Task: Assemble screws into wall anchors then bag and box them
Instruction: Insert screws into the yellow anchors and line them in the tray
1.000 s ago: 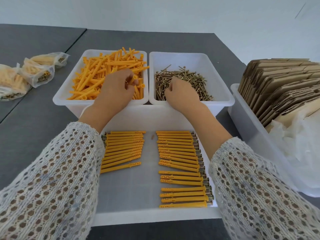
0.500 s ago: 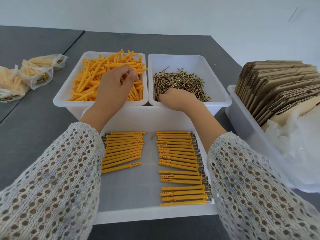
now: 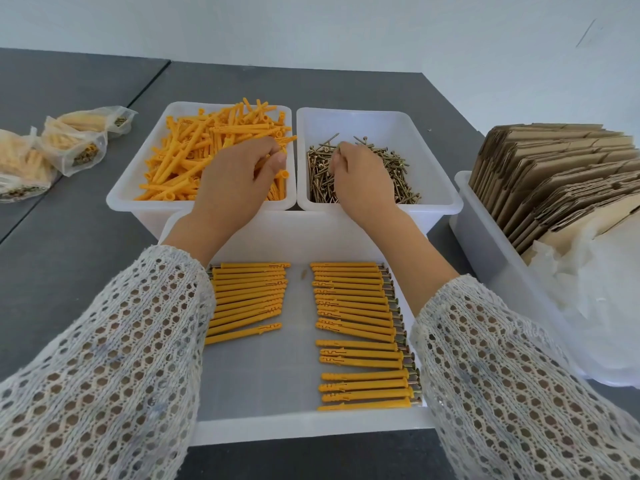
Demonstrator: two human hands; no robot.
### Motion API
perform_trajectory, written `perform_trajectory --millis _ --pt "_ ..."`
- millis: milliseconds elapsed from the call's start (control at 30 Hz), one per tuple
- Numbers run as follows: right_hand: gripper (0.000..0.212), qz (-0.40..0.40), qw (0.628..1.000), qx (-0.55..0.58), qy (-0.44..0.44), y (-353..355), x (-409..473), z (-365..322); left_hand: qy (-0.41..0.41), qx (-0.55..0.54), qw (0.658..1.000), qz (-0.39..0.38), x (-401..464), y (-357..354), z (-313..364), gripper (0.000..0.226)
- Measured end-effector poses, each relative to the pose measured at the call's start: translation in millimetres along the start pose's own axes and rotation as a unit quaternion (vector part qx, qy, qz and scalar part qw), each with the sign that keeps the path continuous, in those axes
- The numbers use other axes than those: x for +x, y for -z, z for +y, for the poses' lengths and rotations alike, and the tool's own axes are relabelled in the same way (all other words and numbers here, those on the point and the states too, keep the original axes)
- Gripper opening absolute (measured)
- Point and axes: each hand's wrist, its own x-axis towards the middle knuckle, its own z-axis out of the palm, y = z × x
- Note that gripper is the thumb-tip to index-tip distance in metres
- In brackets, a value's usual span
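Loose orange wall anchors (image 3: 187,150) fill the left white bin (image 3: 117,199). My left hand (image 3: 235,181) reaches into it, its thumb and fingers pinching an anchor at the bin's right side. Brass screws (image 3: 398,168) lie heaped in the right white bin (image 3: 440,199). Over that heap my right hand (image 3: 360,181) has curled fingers pinching at screws. In front, a shallow white tray (image 3: 277,427) holds two rows of assembled anchors with screws (image 3: 356,327), one row partly hidden by my left sleeve.
Filled plastic bags (image 3: 76,147) of anchors lie on the grey table at the far left. On the right, a white bin (image 3: 485,258) holds flat cardboard boxes (image 3: 561,174) and crumpled clear plastic bags (image 3: 595,292).
My right hand has moved deeper over the screw heap, away from the bin's near edge. My left hand stays in the anchor bin, fingers shifted slightly.
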Motion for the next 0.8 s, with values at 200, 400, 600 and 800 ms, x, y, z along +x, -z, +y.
perform_trajectory --millis 200,400,600,800 --pt "0.021 0.053 0.994 -0.031 0.087 0 -2 -13 -0.004 0.038 0.999 0.029 0 -2 0 0.032" --pt "0.013 -0.072 0.987 0.09 0.108 -3 -14 -22 0.023 0.115 0.993 0.026 2 -5 -4 0.031" --pt "0.005 -0.063 0.99 0.101 0.077 -1 -9 -19 0.06 0.145 0.988 -0.004 5 -8 -5 0.025" --pt "0.009 -0.08 0.988 0.066 0.112 -4 -9 -21 0.028 0.084 0.994 -0.066 5 -4 -4 0.024"
